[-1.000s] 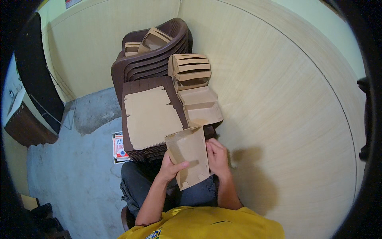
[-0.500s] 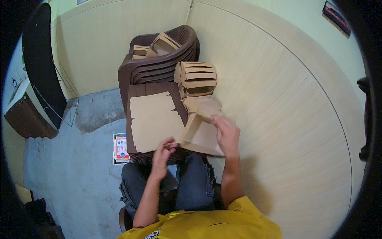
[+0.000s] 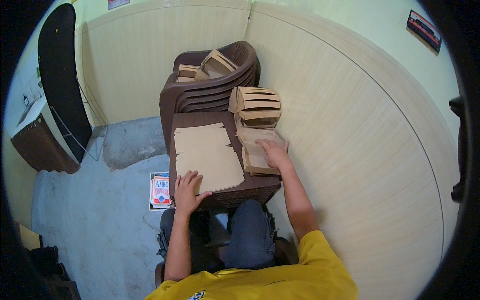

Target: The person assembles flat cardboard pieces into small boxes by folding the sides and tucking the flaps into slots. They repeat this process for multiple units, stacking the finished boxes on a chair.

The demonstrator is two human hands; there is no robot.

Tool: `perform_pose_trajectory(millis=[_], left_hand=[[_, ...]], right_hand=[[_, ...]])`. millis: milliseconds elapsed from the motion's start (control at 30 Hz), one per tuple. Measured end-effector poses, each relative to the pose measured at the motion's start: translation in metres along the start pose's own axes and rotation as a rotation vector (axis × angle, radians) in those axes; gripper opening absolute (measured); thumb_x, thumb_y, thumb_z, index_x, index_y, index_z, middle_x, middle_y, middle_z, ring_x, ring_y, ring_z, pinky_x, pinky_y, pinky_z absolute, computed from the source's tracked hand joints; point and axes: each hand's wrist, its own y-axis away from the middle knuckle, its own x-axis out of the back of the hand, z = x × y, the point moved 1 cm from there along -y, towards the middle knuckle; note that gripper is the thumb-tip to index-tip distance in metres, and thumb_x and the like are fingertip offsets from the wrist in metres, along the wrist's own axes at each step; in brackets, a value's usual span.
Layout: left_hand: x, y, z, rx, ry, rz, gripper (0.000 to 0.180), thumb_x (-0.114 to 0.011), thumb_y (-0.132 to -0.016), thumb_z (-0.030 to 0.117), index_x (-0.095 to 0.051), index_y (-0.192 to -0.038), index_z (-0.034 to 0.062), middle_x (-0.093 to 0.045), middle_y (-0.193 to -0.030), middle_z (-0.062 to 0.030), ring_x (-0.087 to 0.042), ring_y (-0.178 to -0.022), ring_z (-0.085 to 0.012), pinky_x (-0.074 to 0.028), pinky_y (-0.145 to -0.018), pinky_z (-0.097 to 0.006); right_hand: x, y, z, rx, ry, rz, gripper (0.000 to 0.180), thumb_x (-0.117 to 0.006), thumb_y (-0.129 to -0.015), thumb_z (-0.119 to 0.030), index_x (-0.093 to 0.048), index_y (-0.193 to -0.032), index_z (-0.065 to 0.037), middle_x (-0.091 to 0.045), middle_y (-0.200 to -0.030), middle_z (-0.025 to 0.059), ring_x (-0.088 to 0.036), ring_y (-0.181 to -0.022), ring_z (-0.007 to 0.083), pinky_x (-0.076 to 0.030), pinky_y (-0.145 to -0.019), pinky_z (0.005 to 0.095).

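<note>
My right hand (image 3: 272,152) lies flat on a folded brown paper box (image 3: 255,162) at the right side of a brown plastic stool top (image 3: 200,120). Behind that box stands a stack of folded brown boxes (image 3: 257,102). My left hand (image 3: 187,186) rests with fingers apart on the near edge of a pile of flat brown cardboard sheets (image 3: 207,155) on the left half of the stool. I sit in front of the stool, knees under it.
A stack of brown plastic chairs (image 3: 215,82) stands behind the stool, with more folded boxes (image 3: 212,65) on its seat. A wood-panelled wall curves along the right. A printed booklet (image 3: 160,191) lies on the grey floor at left; a dark cabinet (image 3: 37,145) stands far left.
My right hand carried the folded box from my lap up onto the stool and set it down at the right. My left hand let go and moved onto the flat sheets.
</note>
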Motion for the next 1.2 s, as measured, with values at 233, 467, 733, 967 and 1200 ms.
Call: perform_pose_trajectory(millis=[233, 467, 733, 967, 1200], left_hand=[[-0.001, 0.001, 0.0, -0.01, 0.01, 0.044, 0.072, -0.089, -0.078, 0.056, -0.073, -0.133, 0.0119, -0.064, -0.149, -0.0085, -0.049, -0.15, -0.0307, -0.027, -0.13, -0.056], [0.0, 0.0, 0.002, -0.004, -0.007, 0.032, 0.071, -0.088, -0.079, 0.055, -0.073, -0.134, 0.0122, -0.064, -0.149, -0.008, -0.049, -0.15, -0.0305, -0.026, -0.13, -0.056], [-0.004, 0.002, -0.002, -0.03, -0.01, 0.03, 0.071, -0.085, -0.083, 0.057, -0.073, -0.135, 0.0118, -0.063, -0.151, -0.008, -0.048, -0.151, -0.032, -0.025, -0.13, -0.058], [-0.004, 0.0, -0.001, -0.018, -0.017, 0.028, 0.071, -0.084, -0.083, 0.059, -0.072, -0.136, 0.0122, -0.063, -0.151, -0.0079, -0.047, -0.152, -0.031, -0.025, -0.131, -0.056], [-0.002, 0.0, 0.001, -0.032, -0.019, 0.042, 0.07, -0.084, -0.084, 0.058, -0.072, -0.135, 0.0125, -0.063, -0.15, -0.0078, -0.048, -0.151, -0.0306, -0.025, -0.131, -0.057]], right_hand=[[0.051, -0.021, 0.006, 0.156, 0.223, 0.168, 0.037, -0.054, -0.102, -0.014, -0.072, -0.133, -0.026, -0.077, -0.128, 0.0081, -0.067, -0.129, 0.0318, -0.02, -0.129, 0.0709], [0.008, -0.015, 0.024, 0.082, 0.221, -0.062, 0.055, -0.06, -0.094, -0.002, -0.065, -0.143, -0.027, -0.071, -0.127, 0.0153, -0.066, -0.128, 0.0349, -0.029, -0.125, 0.0668], [0.006, -0.02, 0.031, 0.039, 0.166, -0.105, 0.059, -0.063, -0.095, -0.003, -0.06, -0.148, -0.029, -0.069, -0.13, 0.0131, -0.066, -0.123, 0.0379, -0.052, -0.107, 0.0486], [0.002, -0.033, 0.023, 0.142, 0.25, 0.033, 0.057, -0.066, -0.093, -0.002, -0.059, -0.147, -0.022, -0.066, -0.137, 0.0131, -0.063, -0.13, 0.0345, -0.045, -0.113, 0.0525], [-0.002, -0.017, 0.032, 0.149, 0.231, -0.015, 0.068, -0.067, -0.086, 0.001, -0.055, -0.149, -0.021, -0.059, -0.147, 0.0134, -0.053, -0.143, 0.0327, -0.035, -0.122, 0.0585]])
